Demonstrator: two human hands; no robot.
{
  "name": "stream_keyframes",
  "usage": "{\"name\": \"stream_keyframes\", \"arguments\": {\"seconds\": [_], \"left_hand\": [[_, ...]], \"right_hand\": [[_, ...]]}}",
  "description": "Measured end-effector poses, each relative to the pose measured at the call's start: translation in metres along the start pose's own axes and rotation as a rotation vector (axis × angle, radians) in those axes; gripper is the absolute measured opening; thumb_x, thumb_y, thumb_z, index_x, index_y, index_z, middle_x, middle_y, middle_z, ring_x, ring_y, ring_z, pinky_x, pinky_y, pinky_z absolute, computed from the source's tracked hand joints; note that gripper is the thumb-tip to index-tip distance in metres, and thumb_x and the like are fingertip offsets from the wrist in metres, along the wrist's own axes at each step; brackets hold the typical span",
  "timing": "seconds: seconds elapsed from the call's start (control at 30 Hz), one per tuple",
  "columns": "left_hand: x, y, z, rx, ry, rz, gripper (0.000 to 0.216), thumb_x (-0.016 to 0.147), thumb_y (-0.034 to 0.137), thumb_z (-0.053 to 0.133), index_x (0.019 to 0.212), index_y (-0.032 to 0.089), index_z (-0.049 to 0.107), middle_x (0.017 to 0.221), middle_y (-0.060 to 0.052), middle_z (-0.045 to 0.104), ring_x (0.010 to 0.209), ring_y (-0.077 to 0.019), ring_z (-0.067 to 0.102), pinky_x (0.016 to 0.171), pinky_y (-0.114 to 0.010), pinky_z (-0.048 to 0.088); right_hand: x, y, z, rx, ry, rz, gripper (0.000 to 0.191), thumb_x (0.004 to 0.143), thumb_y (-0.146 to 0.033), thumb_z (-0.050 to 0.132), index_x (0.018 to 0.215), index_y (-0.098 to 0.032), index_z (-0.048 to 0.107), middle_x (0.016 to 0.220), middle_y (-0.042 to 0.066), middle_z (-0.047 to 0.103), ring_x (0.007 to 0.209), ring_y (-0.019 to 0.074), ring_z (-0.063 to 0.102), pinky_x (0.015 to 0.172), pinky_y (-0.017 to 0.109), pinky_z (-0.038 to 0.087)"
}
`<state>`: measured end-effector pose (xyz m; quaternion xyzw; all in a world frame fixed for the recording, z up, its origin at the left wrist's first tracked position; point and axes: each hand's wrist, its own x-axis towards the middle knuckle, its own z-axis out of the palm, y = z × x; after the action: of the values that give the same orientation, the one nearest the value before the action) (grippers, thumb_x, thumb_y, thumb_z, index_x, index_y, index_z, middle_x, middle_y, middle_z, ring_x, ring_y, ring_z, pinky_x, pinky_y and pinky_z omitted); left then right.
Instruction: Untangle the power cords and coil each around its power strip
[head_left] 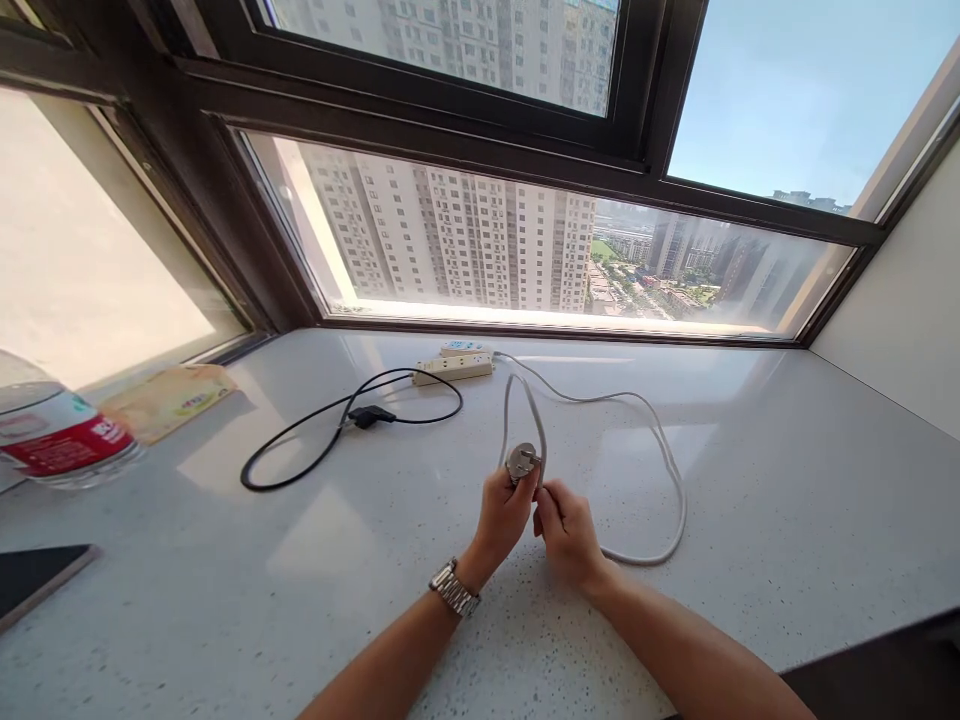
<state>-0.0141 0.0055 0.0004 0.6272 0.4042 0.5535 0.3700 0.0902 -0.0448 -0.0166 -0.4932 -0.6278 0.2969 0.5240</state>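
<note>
Grey plug [523, 462] half hidden among left hand [504, 517] fingers [525, 492]

Nothing here reads clearly. Far to the left of the left hand [504, 515], the bottle [60, 432] wears a red and white label with white marks on the red band, too blurred to make out, and the flat packet [169, 398] just beyond it shows a small coloured print that is just as illegible. Above both hands, the power strip [454, 369] carries a pale blue patch with no legible writing.
</note>
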Motion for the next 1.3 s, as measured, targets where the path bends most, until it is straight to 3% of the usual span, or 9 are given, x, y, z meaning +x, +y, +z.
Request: {"name": "stream_keyframes", "arguments": {"seconds": [0.23, 0.4, 0.57, 0.77, 0.93, 1.03, 1.1, 1.17, 1.3], "left_hand": [[-0.004, -0.005, 0.006, -0.106, -0.254, -0.068, 0.035, 0.076, 0.048, 0.059, 0.062, 0.017, 0.053, 0.047, 0.003, 0.047, 0.04, -0.0107, 0.046, 0.038, -0.021, 0.037], [-0.004, -0.006, 0.012, -0.086, -0.259, -0.048, 0.034, 0.081, 0.048, 0.053, 0.065, 0.017, 0.056, 0.049, 0.001, 0.05, 0.044, -0.0124, 0.049, 0.042, -0.023, 0.04], [-0.007, 0.001, 0.014, 0.08, -0.418, 0.091, 0.036, 0.086, 0.041, 0.049, 0.059, 0.018, 0.053, 0.054, -0.001, 0.058, 0.052, -0.0127, 0.053, 0.053, -0.024, 0.043], [-0.014, 0.0, 0.017, 0.09, -0.421, 0.084, 0.033, 0.087, 0.04, 0.051, 0.064, 0.017, 0.055, 0.064, 0.0, 0.055, 0.049, -0.0097, 0.05, 0.048, -0.022, 0.041], [-0.008, 0.004, 0.009, -0.125, -0.302, -0.034, 0.035, 0.083, 0.047, 0.055, 0.067, 0.016, 0.056, 0.063, 0.0, 0.055, 0.051, -0.0113, 0.052, 0.049, -0.024, 0.043], [0.009, 0.017, -0.01, -0.354, -0.111, -0.147, 0.037, 0.08, 0.049, 0.058, 0.064, 0.018, 0.047, 0.054, 0.003, 0.046, 0.051, -0.0112, 0.05, 0.053, -0.026, 0.045], [0.022, 0.026, -0.029, -0.543, -0.001, -0.258, 0.036, 0.078, 0.047, 0.062, 0.067, 0.02, 0.041, 0.049, 0.008, 0.032, 0.041, -0.0072, 0.037, 0.044, -0.022, 0.038], [0.034, 0.034, -0.051, -0.653, 0.076, -0.329, 0.035, 0.077, 0.042, 0.064, 0.069, 0.021, 0.037, 0.048, 0.011, 0.021, 0.037, -0.005, 0.02, 0.036, -0.018, 0.023], [0.046, 0.055, -0.095, -0.681, 0.164, -0.356, 0.028, 0.081, 0.033, 0.059, 0.068, 0.021, 0.038, 0.047, 0.01, 0.014, 0.04, -0.0058, 0.006, 0.035, -0.019, 0.011]], "right_hand": [[0.007, 0.005, -0.004, 0.056, 0.059, 0.114, 0.049, 0.089, -0.059, 0.036, 0.066, -0.019, 0.052, 0.047, -0.004, 0.046, 0.04, 0.0082, 0.04, 0.042, 0.02, 0.03], [0.014, 0.01, -0.01, -0.028, 0.079, 0.277, 0.062, 0.081, -0.073, 0.038, 0.049, -0.02, 0.046, 0.04, -0.002, 0.045, 0.037, 0.0092, 0.041, 0.04, 0.021, 0.028], [0.02, 0.001, -0.013, 0.323, 0.172, 0.476, 0.066, 0.075, -0.082, 0.035, 0.046, -0.022, 0.038, 0.036, -0.003, 0.036, 0.029, 0.0083, 0.033, 0.03, 0.022, 0.025], [0.018, 0.001, -0.011, 0.631, 0.264, 0.585, 0.061, 0.075, -0.081, 0.037, 0.062, -0.021, 0.041, 0.046, -0.005, 0.039, 0.033, 0.0084, 0.036, 0.03, 0.021, 0.029], [0.017, 0.008, -0.018, 0.463, 0.018, 0.401, 0.069, 0.076, -0.083, 0.027, 0.082, -0.019, 0.051, 0.059, -0.003, 0.05, 0.035, 0.0077, 0.041, 0.034, 0.021, 0.032], [0.015, 0.009, -0.03, 0.154, -0.233, 0.24, 0.057, 0.073, -0.072, 0.055, 0.094, -0.019, 0.059, 0.068, -0.003, 0.056, 0.046, 0.0072, 0.046, 0.043, 0.019, 0.033], [0.014, 0.01, -0.038, 0.035, -0.446, 0.198, 0.047, 0.066, -0.058, 0.071, 0.09, -0.018, 0.063, 0.067, -0.003, 0.058, 0.053, 0.008, 0.047, 0.048, 0.019, 0.035], [0.013, 0.012, -0.045, -0.005, -0.624, 0.178, 0.036, 0.066, -0.05, 0.074, 0.079, -0.017, 0.066, 0.064, -0.003, 0.058, 0.055, 0.0087, 0.047, 0.05, 0.02, 0.035], [0.019, 0.02, -0.059, -0.263, -0.642, 0.074, 0.03, 0.072, -0.045, 0.07, 0.062, -0.018, 0.063, 0.057, -0.003, 0.056, 0.054, 0.0096, 0.047, 0.052, 0.021, 0.031]]}}
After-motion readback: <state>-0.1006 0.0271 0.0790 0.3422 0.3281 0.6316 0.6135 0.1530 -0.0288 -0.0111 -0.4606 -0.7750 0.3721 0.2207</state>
